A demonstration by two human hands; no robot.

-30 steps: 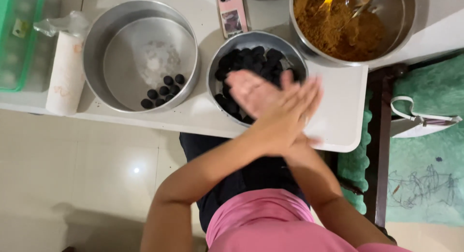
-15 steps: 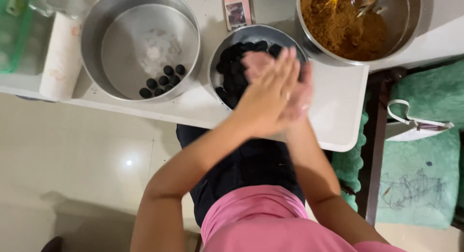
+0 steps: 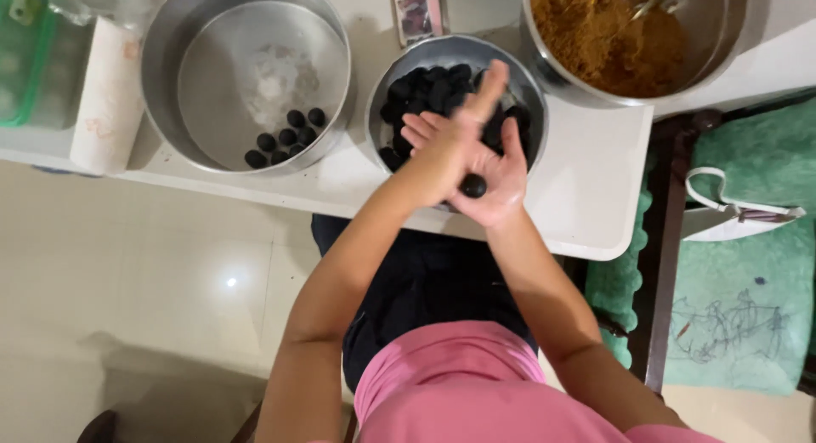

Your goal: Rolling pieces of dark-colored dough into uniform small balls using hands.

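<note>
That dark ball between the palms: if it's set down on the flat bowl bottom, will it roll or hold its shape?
The dark ball looks round and smooth, so it would probably roll on a flat base. It sits between the left hand and right hand, so it is likely soft. Similar balls in the big bowl keep their shape.

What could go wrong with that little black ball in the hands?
The ball sits near the heel of the right hand, only partly covered by the left hand; it might roll off onto the lap or floor. The hands work right over the middle bowl, which stands near the table edge, so a bump might tip it. Pressing too hard might flatten the ball.
</note>
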